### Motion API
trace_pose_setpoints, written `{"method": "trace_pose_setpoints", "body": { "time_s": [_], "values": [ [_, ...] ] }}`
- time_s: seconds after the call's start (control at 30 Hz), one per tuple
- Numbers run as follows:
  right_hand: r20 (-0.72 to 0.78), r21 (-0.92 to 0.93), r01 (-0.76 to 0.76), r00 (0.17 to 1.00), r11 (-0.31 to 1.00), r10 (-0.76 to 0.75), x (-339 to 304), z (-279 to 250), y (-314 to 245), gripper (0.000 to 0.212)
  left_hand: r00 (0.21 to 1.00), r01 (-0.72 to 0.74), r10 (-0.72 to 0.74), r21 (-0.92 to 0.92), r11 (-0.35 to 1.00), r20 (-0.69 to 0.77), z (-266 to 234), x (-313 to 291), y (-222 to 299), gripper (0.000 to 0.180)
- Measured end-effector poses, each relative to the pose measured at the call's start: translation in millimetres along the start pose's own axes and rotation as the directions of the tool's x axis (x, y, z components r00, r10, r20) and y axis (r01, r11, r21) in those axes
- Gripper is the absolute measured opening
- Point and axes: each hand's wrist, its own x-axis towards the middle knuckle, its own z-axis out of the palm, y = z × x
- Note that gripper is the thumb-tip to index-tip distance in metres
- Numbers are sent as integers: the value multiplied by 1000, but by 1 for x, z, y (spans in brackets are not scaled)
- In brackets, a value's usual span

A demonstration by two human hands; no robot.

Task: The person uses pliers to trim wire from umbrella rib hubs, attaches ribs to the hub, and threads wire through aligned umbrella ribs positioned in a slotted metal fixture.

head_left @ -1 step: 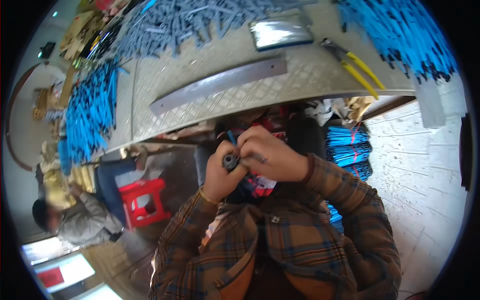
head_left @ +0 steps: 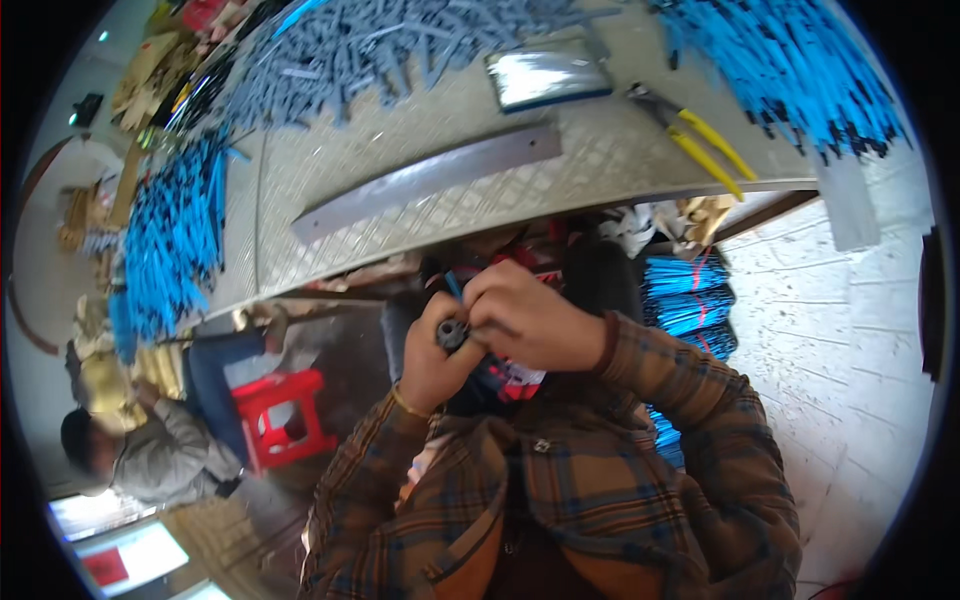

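Observation:
Both my hands meet above my lap, just off the near edge of the table. My left hand [head_left: 432, 350] is closed around a dark round tube-like piece [head_left: 452, 335], whose end with a hole shows between the fingers. A thin blue strip [head_left: 454, 285] sticks up where the two hands meet; its lower end is hidden. My right hand [head_left: 525, 318] is closed, its fingertips pinched against the left hand beside the dark piece. Whatever those right fingers grip is hidden.
On the table [head_left: 400, 150] lie a flat metal bar [head_left: 430, 180], yellow-handled pincers [head_left: 695, 140], a shiny packet [head_left: 550, 78], a grey heap of strips [head_left: 400, 50] and blue strip piles [head_left: 780, 70]. Blue bundles [head_left: 690, 305] stand right. Leftward, a person [head_left: 165, 440] sits near a red stool [head_left: 285, 418].
The whole view has shifted slightly, with the table's things a little further left. Both hands keep nearly the same closed pose around the dark piece.

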Motion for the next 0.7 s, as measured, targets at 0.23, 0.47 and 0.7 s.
{"method": "trace_pose_setpoints", "body": {
  "time_s": [0.23, 0.47, 0.7],
  "values": [
    [315, -444, 374, 916, 814, -249, 25, 5, -17, 17, 999, 36, -43, -231, 972, -22, -15, -11, -21, 22],
    [377, -607, 312, 923, 730, -81, 32, 16, -19, 16, 1000, 2, -1, -200, 980, 3, -20, -5, -27, 20],
    [73, -580, -258, 929, 773, 364, -1, 34, -27, 13, 996, -34, 48, -188, 982, 71, 0, -11, -40, 18]
  ]
}}
